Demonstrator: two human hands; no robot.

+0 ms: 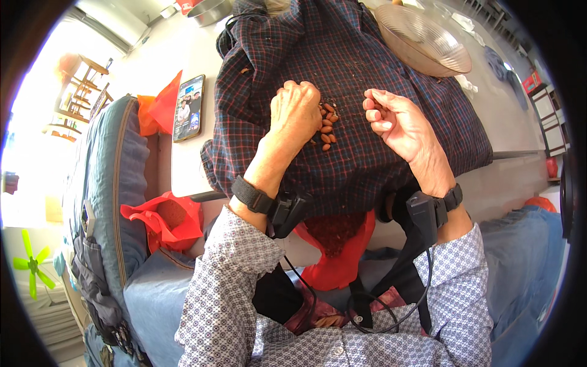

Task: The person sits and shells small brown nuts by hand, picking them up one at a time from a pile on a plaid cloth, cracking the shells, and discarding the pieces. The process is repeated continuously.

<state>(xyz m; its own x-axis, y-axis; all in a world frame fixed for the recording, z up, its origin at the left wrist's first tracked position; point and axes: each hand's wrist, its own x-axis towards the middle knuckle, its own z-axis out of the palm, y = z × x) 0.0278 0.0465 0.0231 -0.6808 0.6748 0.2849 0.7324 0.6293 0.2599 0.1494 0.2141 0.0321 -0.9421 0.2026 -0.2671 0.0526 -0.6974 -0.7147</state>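
A small pile of shelled nuts [327, 126], reddish-brown like peanuts or almonds, lies on a dark checked cloth [357, 169] with small dark crumbs scattered around it. My left hand [296, 108], back upward and fingers curled under, rests at the left edge of the pile; its fingertips and anything beneath them are hidden. To the right of the pile, my right hand [394, 119] is turned partly palm up, its fingers curled around several brown nuts [379, 109]. Below the cloth, a red bag [332, 270] stands open with dark reddish bits inside.
Left of the cloth, a phone [189, 108] lies on the white table [192, 169]. A ribbed clear bowl [424, 43] sits at the upper right, a metal pot [210, 13] at the top. Another red bag [183, 220] rests beside the blue sofa [110, 183]. Black cables run from the wrist devices.
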